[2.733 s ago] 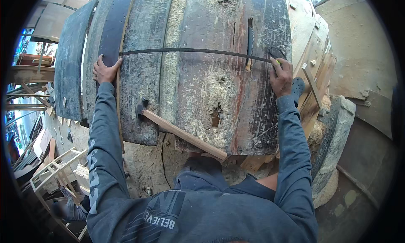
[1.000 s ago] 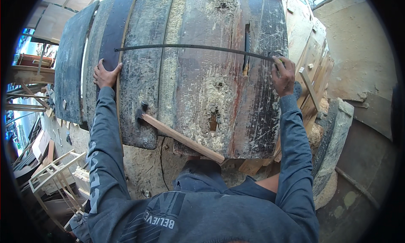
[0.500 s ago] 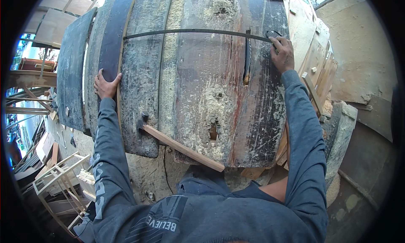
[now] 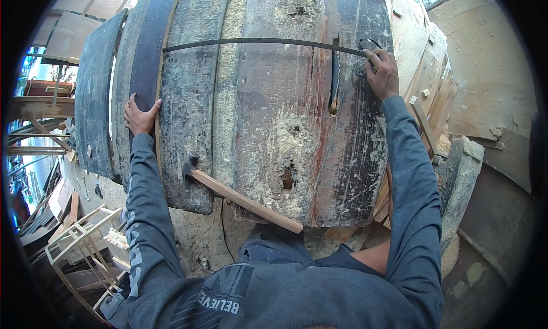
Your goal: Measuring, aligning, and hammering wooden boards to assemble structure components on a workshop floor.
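My left hand point(image 4: 140, 116) grips a long dark board point(image 4: 149, 66) across its width, thumb at the pale right edge and fingers over the far side. At the right of the worn wooden workbench point(image 4: 268, 95), my right hand point(image 4: 383, 75) pinches the end of a long thin dark strip point(image 4: 257, 41). The strip runs leftward over the bench to the board's right edge; a small dark loop curls beside my fingers. A hammer point(image 4: 245, 200) with a pale wooden handle lies nearer me, its head to the left and handle end past the bench's front edge.
A narrow slot point(image 4: 333, 83) and a rough hole point(image 4: 289, 175) cut into the bench top. Sawdust and wood scraps point(image 4: 425, 93) lie along the right. A light wooden frame point(image 4: 83, 243) stands at lower left. Another dark panel point(image 4: 97, 101) sits left of the bench.
My left hand and the dark board have shifted slightly left, and the strip's left end has moved the same way. My right hand has stayed nearly in place.
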{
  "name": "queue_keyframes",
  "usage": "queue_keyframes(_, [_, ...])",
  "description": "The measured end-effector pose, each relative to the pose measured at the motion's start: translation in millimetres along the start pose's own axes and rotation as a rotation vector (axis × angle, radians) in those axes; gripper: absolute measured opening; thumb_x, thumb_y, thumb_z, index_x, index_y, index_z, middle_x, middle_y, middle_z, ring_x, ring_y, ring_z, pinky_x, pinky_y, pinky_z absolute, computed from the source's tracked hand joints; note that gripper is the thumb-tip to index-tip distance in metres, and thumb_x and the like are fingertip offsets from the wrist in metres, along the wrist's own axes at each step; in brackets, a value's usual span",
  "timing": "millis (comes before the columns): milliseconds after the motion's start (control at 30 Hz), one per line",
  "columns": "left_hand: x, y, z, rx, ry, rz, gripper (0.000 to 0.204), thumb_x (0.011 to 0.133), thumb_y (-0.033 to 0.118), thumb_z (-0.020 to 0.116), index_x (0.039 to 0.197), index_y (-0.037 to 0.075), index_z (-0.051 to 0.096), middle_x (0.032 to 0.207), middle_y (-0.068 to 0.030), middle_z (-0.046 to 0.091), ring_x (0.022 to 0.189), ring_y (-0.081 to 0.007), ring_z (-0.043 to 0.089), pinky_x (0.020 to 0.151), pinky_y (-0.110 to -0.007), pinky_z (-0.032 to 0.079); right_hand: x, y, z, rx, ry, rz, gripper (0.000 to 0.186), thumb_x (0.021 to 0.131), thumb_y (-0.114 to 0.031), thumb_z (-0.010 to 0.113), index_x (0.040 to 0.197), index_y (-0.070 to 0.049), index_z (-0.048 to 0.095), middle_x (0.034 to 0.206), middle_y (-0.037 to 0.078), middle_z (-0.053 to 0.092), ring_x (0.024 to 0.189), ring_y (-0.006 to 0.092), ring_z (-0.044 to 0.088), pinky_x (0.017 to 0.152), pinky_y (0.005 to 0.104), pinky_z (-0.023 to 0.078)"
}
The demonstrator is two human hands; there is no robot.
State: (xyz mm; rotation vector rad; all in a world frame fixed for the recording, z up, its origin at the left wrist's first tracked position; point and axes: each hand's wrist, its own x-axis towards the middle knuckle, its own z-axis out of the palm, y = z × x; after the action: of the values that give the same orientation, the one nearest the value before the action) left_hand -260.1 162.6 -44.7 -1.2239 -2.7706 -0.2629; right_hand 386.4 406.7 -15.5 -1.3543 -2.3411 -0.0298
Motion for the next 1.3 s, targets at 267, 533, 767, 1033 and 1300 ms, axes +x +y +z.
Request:
queue_keyframes(267, [-0.9, 2.8, -4.7, -0.010, -0.022, -0.012, 0.103, 0.065, 0.074, 0.077, 0.147, 0.022, 0.042, 0.150, -0.0176, 0.038, 0.139, -0.0424, 0.034, 0.110, -0.063, 0.026, -2.7, 3.2, 2.1, 0.016, -0.005, -0.005, 0.030, 0.087, -0.013, 0.069, 0.117, -0.012, 0.071, 0.111, 0.010, 0.064, 0.106, 0.0300, 0.057, 0.095, 0.0403, 0.050])
queue_keyframes(533, [-1.3, 4.5, -6.4, -0.028, -0.019, -0.016, 0.102, 0.065, 0.072, 0.078, 0.146, 0.022, 0.041, 0.150, -0.0174, 0.038, 0.139, -0.0427, 0.033, 0.109, -0.065, 0.025, 0.2, 5.7, 4.2, 0.025, -0.080, 0.013, 0.032, 0.088, -0.012, 0.067, 0.120, -0.012, 0.069, 0.113, 0.010, 0.062, 0.107, 0.0305, 0.057, 0.095, 0.0397, 0.050])
queue_keyframes(767, [-0.7, 3.3, -5.0, -0.031, -0.026, -0.009, 0.102, 0.066, 0.071, 0.078, 0.147, 0.022, 0.040, 0.150, -0.0170, 0.038, 0.139, -0.0432, 0.033, 0.109, -0.065, 0.025, 3.7, 8.1, 2.6, 0.012, -0.080, -0.011, 0.030, 0.089, -0.011, 0.067, 0.118, -0.011, 0.069, 0.111, 0.009, 0.061, 0.107, 0.0298, 0.057, 0.095, 0.0394, 0.051])
queue_keyframes(1033, [-1.1, 2.2, -4.3, -0.003, -0.035, -0.026, 0.104, 0.067, 0.071, 0.078, 0.149, 0.022, 0.037, 0.151, -0.0197, 0.035, 0.141, -0.0443, 0.029, 0.111, -0.066, 0.022, 2.4, 8.4, 1.7, 0.013, -0.113, -0.004, 0.031, 0.089, -0.011, 0.067, 0.120, -0.011, 0.069, 0.111, 0.009, 0.060, 0.104, 0.0287, 0.056, 0.093, 0.0397, 0.052])
queue_keyframes(1300, [-2.8, 2.7, -4.0, -0.015, -0.040, -0.021, 0.103, 0.067, 0.070, 0.078, 0.149, 0.022, 0.037, 0.151, -0.0186, 0.035, 0.141, -0.0430, 0.029, 0.111, -0.065, 0.022, 1.0, 7.8, -0.5, 0.028, -0.131, 0.013, 0.032, 0.088, -0.010, 0.068, 0.120, -0.011, 0.070, 0.112, 0.009, 0.061, 0.106, 0.0289, 0.056, 0.093, 0.0400, 0.052])
